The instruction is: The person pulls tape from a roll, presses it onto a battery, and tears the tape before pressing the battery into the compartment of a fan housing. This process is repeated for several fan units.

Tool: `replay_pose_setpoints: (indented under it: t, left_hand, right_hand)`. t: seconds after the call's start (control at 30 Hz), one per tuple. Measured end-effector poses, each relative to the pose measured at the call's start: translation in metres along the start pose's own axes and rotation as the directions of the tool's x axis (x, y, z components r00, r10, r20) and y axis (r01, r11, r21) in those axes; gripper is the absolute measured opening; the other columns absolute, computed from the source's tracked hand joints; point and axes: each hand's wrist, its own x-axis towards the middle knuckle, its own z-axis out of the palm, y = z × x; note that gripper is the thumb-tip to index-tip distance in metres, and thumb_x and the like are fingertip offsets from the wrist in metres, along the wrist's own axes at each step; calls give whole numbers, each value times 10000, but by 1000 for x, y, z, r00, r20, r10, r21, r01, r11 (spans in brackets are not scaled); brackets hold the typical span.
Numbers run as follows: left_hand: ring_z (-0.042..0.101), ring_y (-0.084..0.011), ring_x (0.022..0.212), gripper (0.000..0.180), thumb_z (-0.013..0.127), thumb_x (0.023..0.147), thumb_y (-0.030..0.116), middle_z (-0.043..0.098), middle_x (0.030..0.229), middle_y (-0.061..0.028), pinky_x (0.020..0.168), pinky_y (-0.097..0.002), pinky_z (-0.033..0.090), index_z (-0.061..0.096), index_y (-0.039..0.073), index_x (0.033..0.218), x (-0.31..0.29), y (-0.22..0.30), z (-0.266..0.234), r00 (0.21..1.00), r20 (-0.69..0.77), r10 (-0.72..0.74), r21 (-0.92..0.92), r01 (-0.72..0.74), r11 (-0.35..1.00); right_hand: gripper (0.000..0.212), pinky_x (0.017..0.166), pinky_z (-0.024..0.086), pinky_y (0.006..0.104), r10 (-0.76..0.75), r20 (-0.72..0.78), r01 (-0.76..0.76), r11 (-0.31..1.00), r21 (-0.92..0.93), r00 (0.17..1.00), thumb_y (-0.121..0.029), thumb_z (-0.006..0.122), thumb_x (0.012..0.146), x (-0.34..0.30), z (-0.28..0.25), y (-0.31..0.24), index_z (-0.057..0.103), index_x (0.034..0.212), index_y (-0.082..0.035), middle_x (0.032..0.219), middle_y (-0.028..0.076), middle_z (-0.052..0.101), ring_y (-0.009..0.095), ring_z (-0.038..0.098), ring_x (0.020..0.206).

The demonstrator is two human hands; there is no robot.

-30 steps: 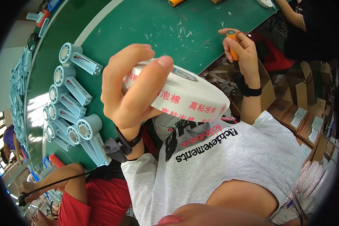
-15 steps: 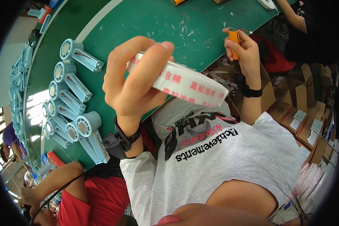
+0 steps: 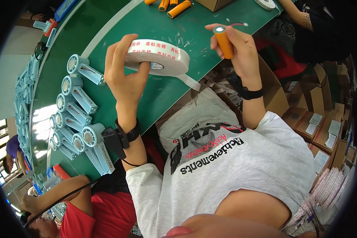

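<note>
We've got the tape roll (image 3: 170, 61) up over the green table (image 3: 158, 23): white, red print, tilted, gripped in our left hand (image 3: 125, 77) with the thumb in the core hole and fingers over the outer rim on the roll's left side. A loose tape strip (image 3: 192, 83) hangs below the roll's right end. Right of the roll and a bit higher in view, our right hand (image 3: 244, 53) grasps an orange cell (image 3: 224, 45), thumb and fingers closed around it, dark end cap up, body leaning a little. Cell and roll are apart, no contact. A wire lead (image 3: 240, 24) with a white connector sticks out behind that hand, upper right of the roll; can't see where its other end joins. Left of the roll: light-blue fan units (image 3: 93, 135) on the table, staggered cluster, handles angled down to the right, wires showing in some. Farther left of the roll: long heap of light-blue parts (image 3: 24, 91). Beyond the roll: a few orange cylinders (image 3: 179, 8) lying loose, cardboard box (image 3: 213, 4) near them, cut off by the frame. Upper right of the roll: second white roll (image 3: 265, 4) by the table edge, co-worker's forearm (image 3: 299, 16) near it. Lower left of the roll: co-worker in a red top (image 3: 99, 214). Well right of the roll: brown cartons (image 3: 301, 119) with white labels. We're wearing a black strapped device (image 3: 115, 142) on the left wrist, just below the roll.
</note>
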Motion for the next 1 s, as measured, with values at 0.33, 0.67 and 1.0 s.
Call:
replay_pose_setpoints:
  t: [0.33, 0.67, 1.0]
  left_hand:
    - [569, -142, 860, 504, 562, 615, -98, 596, 982, -58, 753, -259, 448, 570, 26, 1103, 11, 6, 17, 927, -8, -374, -237, 362, 901]
    - [563, -173, 892, 553, 515, 650, -105, 577, 1030, -95, 801, -278, 447, 515, 20, 1188, 22, 34, 43, 925, -22, -380, -192, 369, 909]
    - [523, -217, 1039, 550, 523, 673, -85, 551, 1133, -113, 889, -315, 405, 501, 30, 1211, 11, 64, 67, 931, -137, -337, -180, 311, 933]
  right_hand:
    - [267, 755, 507, 289, -163, 73, 148, 973, 176, 984, -138, 463, 922, 21, 2, -18, 535, 1102, 47, 867, 107, 634, 166, 621, 782]
    - [234, 752, 473, 253, -142, 210, 201, 933, -298, 967, -139, 501, 909, 35, 24, -41, 547, 1031, 56, 941, 122, 629, 162, 603, 830]
    - [237, 823, 488, 309, -77, -265, 233, 744, 627, 961, -195, 494, 917, 48, 18, -35, 551, 972, 29, 960, 151, 626, 193, 616, 900]
